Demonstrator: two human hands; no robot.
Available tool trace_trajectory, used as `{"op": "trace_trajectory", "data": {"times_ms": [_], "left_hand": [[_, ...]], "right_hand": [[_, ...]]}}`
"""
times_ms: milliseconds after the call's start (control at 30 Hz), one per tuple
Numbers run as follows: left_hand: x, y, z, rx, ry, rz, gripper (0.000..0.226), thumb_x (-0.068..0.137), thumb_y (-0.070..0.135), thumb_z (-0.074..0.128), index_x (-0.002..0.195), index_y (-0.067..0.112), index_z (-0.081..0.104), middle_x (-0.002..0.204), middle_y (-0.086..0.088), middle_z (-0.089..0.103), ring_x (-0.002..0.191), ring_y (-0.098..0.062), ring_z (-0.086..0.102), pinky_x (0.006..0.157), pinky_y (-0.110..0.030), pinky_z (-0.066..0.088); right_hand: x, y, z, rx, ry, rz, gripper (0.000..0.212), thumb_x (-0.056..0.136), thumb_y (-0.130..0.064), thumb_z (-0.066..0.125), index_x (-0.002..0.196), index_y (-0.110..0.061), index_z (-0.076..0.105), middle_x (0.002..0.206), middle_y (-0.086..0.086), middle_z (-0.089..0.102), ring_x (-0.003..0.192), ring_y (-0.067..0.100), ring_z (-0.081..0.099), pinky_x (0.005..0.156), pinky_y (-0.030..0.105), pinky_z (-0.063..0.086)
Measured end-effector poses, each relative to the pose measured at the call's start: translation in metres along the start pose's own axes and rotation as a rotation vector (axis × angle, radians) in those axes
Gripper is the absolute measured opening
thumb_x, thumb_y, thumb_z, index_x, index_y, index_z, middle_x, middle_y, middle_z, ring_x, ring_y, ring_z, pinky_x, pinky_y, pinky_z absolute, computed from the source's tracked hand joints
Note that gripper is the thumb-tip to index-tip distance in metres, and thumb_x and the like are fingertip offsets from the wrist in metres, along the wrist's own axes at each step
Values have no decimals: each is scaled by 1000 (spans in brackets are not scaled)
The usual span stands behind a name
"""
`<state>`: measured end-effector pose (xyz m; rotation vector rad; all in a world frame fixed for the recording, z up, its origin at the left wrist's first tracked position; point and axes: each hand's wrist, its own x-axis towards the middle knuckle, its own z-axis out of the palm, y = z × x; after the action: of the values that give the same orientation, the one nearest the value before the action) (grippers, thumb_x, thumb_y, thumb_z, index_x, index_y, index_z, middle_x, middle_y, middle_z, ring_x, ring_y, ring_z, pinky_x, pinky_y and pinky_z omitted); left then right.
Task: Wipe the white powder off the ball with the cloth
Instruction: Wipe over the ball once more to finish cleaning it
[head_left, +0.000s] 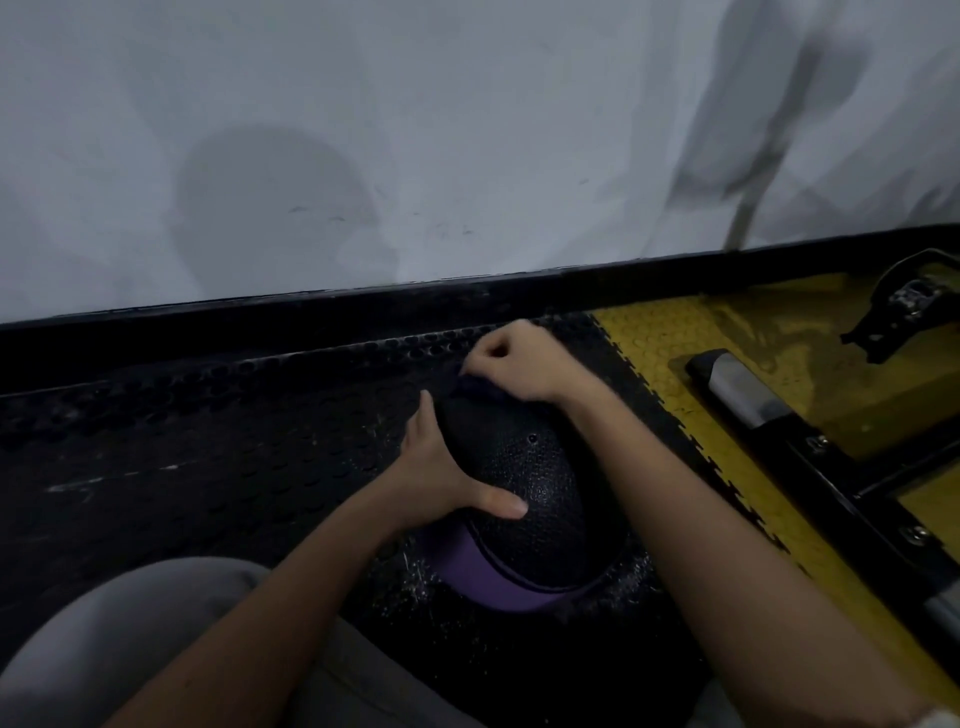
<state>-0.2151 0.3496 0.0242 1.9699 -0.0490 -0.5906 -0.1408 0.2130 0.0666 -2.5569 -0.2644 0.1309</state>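
Note:
A black pebbled ball (524, 499) with a purple band low on its near side rests on the black studded floor mat (208, 457). My left hand (447, 467) lies flat against the ball's left side, fingers spread and thumb across its front. My right hand (514, 364) is closed at the ball's far top edge, pinching a dark cloth (475, 387) that is mostly hidden under the fist. White specks of powder (415, 577) dot the mat beside the ball's lower left.
A white wall (415, 130) with a black baseboard runs right behind the ball. To the right lies yellow studded flooring (660, 332) carrying a black and silver metal frame (748, 395). My grey-clad knee (130, 639) is at the lower left.

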Motion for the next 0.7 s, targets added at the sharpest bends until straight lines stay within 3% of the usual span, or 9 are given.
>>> {"op": "trace_trajectory", "data": {"times_ms": [67,133,267,400,533,633,700], "left_hand": [[-1,-1,0,-8,-11,1,158,35,42,87,142,20,-27,154,3,-17,143,-16,-7,116,-41,13],[-1,0,0,-29,-12,-6,158,35,40,87,141,21,-28,155,4,-16,142,-14,-8,115,-38,11],[0,1,1,-79,-20,9,163,22,44,82,142,23,-26,156,8,-10,142,-11,-6,114,-37,10],[-2,0,0,-148,-32,12,159,27,38,84,143,25,-24,154,11,-14,142,-11,-6,113,-38,11],[-2,-1,1,-159,-41,10,162,29,34,91,143,26,-23,154,10,-15,142,-12,-5,113,-38,12],[-1,-1,0,-174,-22,10,161,30,34,93,145,25,-20,154,10,-9,142,-14,2,112,-37,16],[-1,0,0,-181,-11,9,159,30,34,91,146,24,-18,155,9,-7,141,-14,5,111,-36,18]], "right_hand": [[-7,-18,10,-132,-71,-141,16,84,-24,60,87,-21,75,93,0,72,88,14,63,77,27,50],[-8,-16,5,-106,-84,-135,16,84,-23,61,88,-19,75,94,0,73,89,12,63,80,26,49],[-6,26,-19,152,57,98,15,84,-21,61,85,-17,76,88,4,73,84,9,62,81,26,49],[-39,71,-18,545,211,339,15,93,-15,54,88,-15,69,77,-4,64,67,2,53,54,6,41],[-71,110,8,838,390,604,26,96,-18,48,76,-17,65,78,8,59,72,16,53,62,24,40],[-103,124,51,1159,474,845,28,98,-24,45,80,-12,64,74,7,63,66,19,58,57,24,46],[-112,124,66,1343,507,897,25,94,-21,49,77,-9,62,75,12,64,69,23,57,61,31,47]]}}
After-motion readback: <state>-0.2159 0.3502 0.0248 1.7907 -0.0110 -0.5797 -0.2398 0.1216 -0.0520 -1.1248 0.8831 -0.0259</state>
